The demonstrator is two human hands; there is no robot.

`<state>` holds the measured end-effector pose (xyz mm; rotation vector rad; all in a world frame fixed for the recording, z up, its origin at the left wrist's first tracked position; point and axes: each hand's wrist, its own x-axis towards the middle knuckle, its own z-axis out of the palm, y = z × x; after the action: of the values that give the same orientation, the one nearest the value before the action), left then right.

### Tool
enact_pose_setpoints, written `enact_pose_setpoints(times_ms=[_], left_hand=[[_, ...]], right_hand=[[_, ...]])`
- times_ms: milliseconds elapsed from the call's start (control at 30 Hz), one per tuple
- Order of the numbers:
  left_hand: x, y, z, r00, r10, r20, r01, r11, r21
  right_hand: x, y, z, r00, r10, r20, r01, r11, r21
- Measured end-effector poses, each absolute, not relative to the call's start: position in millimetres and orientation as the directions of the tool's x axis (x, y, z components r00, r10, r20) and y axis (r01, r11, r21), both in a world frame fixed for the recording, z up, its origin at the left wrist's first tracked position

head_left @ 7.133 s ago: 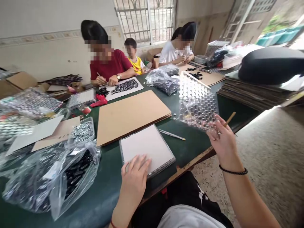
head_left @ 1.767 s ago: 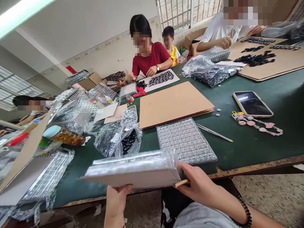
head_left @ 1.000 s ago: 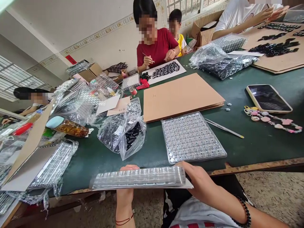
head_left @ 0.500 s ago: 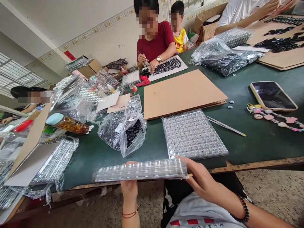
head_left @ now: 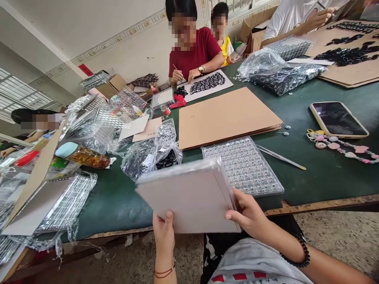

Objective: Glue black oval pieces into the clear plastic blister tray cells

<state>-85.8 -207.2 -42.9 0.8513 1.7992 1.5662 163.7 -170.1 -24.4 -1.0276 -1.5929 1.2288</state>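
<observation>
Both of my hands hold a clear plastic tray (head_left: pixel 177 170) with pale card (head_left: pixel 189 201) on the side facing me. My left hand (head_left: pixel 164 232) grips the lower left edge, thumb on the card. At the right edge, my right hand (head_left: pixel 247 213) has its thumb over the card and its fingers behind. The held stack is tilted, its top edge away from me, and slightly blurred. Behind it on the green table lies a second clear tray (head_left: pixel 245 165) filled with small round pieces, partly covered by the stack. A plastic bag of black pieces (head_left: pixel 166 157) sits beyond on the left.
Tweezers (head_left: pixel 281 157), a phone (head_left: pixel 339 118) and a beaded strap (head_left: pixel 340 146) lie to the right. Brown cardboard sheets (head_left: pixel 227 116) lie ahead. Stacked trays (head_left: pixel 68 201) and a jar (head_left: pixel 84 154) stand left. Across the table a person (head_left: pixel 195 55) works on black pieces.
The tray and card have tipped up from nearly edge-on, so the pale card side now faces me. My left thumb has come into view on the card.
</observation>
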Motion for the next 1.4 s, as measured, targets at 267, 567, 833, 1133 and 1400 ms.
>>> enact_pose_setpoints(times_ms=[267, 567, 833, 1133, 1400], left_hand=[[-75, -218, -5, -0.452, 0.723, -0.523, -0.417, 0.347, 0.84], [-65, -213, 2, -0.493, 0.776, -0.393, -0.233, 0.318, 0.919], [-35, -214, 19, -0.434, 0.783, -0.445, -0.304, 0.338, 0.891], [-17, -235, 13, -0.323, 0.764, -0.558, -0.311, 0.471, 0.825], [-11, -242, 14, -0.186, 0.833, -0.521, -0.3, 0.457, 0.838]], right_hand=[[168, -172, -13, -0.174, 0.972, -0.16, -0.019, -0.165, -0.986], [174, -168, -11, -0.195, 0.981, 0.011, 0.139, 0.038, -0.989], [202, -154, 2, -0.298, 0.954, 0.032, 0.211, 0.099, -0.972], [232, -137, 40, -0.394, 0.798, 0.457, 0.651, 0.593, -0.474], [222, -136, 24, -0.452, 0.824, 0.342, 0.745, 0.559, -0.363]])
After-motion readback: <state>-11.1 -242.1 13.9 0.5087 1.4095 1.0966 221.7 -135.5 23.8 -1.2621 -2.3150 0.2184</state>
